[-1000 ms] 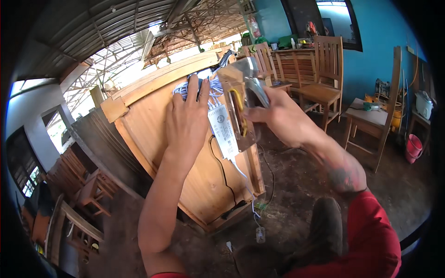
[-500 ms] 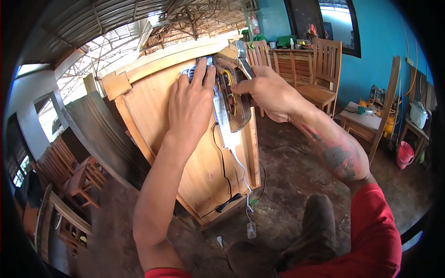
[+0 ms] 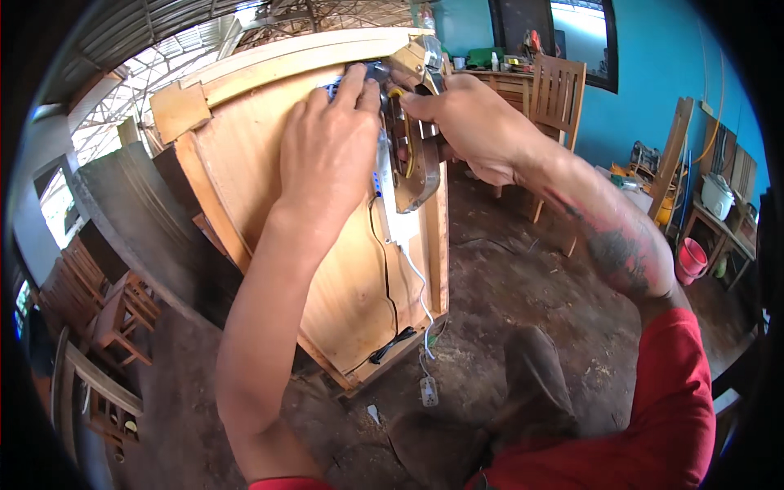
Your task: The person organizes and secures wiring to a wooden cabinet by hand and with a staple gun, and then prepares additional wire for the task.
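My right hand (image 3: pixel 478 122) is closed around a metal hand staple gun (image 3: pixel 425 181) with a yellow strip inside its handle. The tool stands upright by the top right corner of a pale wooden cabinet (image 3: pixel 269 163). My left hand (image 3: pixel 331 143) lies on the panel with its fingers stretched upward, touching a partly hidden blue bundle (image 3: pixel 331 86). Between the hands a long white power strip (image 3: pixel 398 222) runs down the panel, partly behind the tool. A white cord (image 3: pixel 423 290) hangs from its lower end. A thin black cable (image 3: pixel 386 282) drops beside it.
A socket block (image 3: pixel 429 390) hangs low in front of the cabinet. Wooden chairs (image 3: pixel 557 102) stand at the back right and left. A large dark curved board (image 3: pixel 147 220) leans left of the cabinet. A pink bucket (image 3: pixel 691 260) sits far right.
The view has shifted, so the cabinet and both hands appear slightly left and higher. My right hand keeps hold of the staple gun, and my left fingers stay on the panel.
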Motion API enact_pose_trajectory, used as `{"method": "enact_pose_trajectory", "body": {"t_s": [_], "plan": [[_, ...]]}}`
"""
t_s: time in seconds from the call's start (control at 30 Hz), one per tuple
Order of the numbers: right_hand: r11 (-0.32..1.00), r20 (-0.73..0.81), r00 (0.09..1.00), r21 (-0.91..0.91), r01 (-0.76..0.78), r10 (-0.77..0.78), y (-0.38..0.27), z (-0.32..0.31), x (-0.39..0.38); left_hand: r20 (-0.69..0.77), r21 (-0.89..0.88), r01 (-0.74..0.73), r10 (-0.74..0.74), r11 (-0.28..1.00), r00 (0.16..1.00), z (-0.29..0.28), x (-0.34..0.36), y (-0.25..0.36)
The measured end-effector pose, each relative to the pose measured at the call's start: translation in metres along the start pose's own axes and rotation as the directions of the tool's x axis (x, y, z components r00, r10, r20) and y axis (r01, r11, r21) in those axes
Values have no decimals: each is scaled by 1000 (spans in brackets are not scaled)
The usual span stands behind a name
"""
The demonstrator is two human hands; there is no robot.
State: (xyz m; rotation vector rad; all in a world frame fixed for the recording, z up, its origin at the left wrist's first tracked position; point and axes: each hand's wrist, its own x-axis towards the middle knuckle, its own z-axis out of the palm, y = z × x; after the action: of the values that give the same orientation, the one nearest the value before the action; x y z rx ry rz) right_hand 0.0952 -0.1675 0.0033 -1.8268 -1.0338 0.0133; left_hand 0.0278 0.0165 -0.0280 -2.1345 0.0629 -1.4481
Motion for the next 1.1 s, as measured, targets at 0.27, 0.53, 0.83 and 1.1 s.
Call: {"method": "enact_pose_trajectory", "body": {"t_s": [0.27, 0.53, 0.83, 1.1], "plan": [[992, -19, 998, 112, -64, 66, -1, 4, 18, -48, 38, -134, 136, 990, 990, -20, 10, -14], [998, -27, 999, 50, -37, 38, -9, 1, 9, 99, 257, 0, -26, 966, 995, -48, 45, -49], [982, -100, 989, 167, -91, 109, -15, 12, 8, 572, -39, 178, -124, 983, 811, -68, 91, -61], [943, -103, 973, -287, 168, -205, 5, 15, 29, 463, 149, 87, -148, 985, 874, -50, 83, -65]]}}
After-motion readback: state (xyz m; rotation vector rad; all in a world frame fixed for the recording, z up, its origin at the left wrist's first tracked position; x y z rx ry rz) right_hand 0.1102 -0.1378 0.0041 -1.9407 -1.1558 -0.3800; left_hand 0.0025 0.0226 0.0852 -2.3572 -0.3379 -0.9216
